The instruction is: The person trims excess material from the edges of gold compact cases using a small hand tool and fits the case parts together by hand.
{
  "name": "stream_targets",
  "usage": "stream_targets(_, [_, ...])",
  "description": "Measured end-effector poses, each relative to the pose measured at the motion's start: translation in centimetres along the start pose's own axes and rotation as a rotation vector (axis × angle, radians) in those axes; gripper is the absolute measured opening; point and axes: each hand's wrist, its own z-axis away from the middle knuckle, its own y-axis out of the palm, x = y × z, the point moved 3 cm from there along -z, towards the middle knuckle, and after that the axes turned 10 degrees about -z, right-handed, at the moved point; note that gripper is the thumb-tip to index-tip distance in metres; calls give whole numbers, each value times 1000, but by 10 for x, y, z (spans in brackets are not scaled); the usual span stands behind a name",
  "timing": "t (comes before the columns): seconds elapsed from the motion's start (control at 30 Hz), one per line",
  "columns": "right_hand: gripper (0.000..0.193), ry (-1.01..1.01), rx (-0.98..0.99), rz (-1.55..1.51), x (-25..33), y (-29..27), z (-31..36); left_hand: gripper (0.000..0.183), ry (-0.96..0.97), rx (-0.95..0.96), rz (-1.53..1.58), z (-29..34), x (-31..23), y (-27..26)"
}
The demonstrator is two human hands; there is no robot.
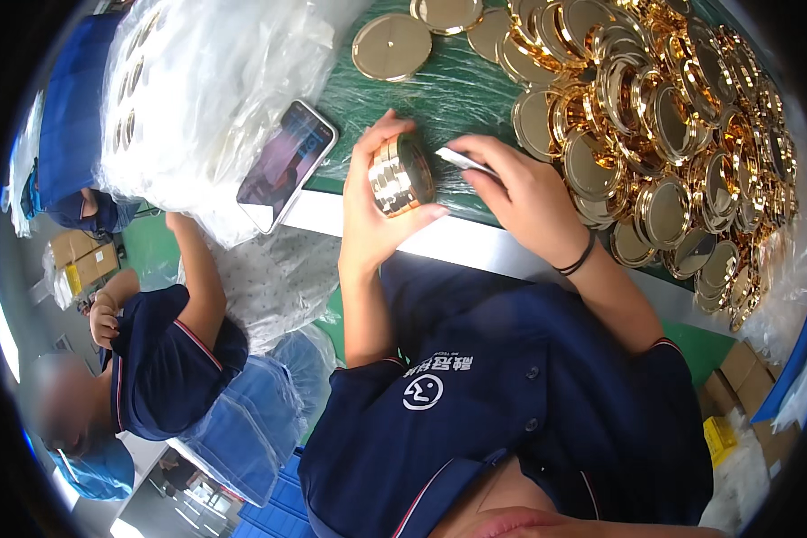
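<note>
My left hand (368, 220) is closed around a short stack of shiny gold round lids (398, 177), held tilted above the front edge of the table. To its right, my right hand (531, 199) pinches a small flat white piece (463, 160) between thumb and fingers. Whether that piece is folded cloth or paper, I cannot tell. It stays apart from the stack by a small gap. A large heap of similar gold lids (592, 166) lies to the right of my hands, and one single lid (391, 47) rests flat beyond my left hand.
The green tabletop (350, 99) carries clear film. A phone (287, 166) lies left of my hands, beside a big clear plastic bag (206, 99) with gold pieces inside. Another person (179, 359) in dark blue works at the left. Cardboard boxes (749, 377) stand at the lower right.
</note>
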Motion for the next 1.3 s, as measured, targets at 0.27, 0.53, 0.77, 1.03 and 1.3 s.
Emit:
stream_targets(0.27, [18, -66, 32, 131, -3, 6, -2, 83, -77, -11, 145, 5, 4, 4])
stream_targets(0.53, [19, -41, 57, 144, -3, 6, -3, 83, -84, -19, 107, 12, 5, 0])
stream_targets(0.77, [21, -41, 63, 211, -1, 8, -2, 83, 27, 19, 37, 10, 10, 1])
stream_targets(1.03, [22, -53, 74, 238, -1, 8, -2, 86, 9, 15, 59, 10, 7, 4])
stream_targets(1.3, [22, -51, 80, 260, 0, 10, -2, 86, 10, -3, 57, 10, 6, 5])
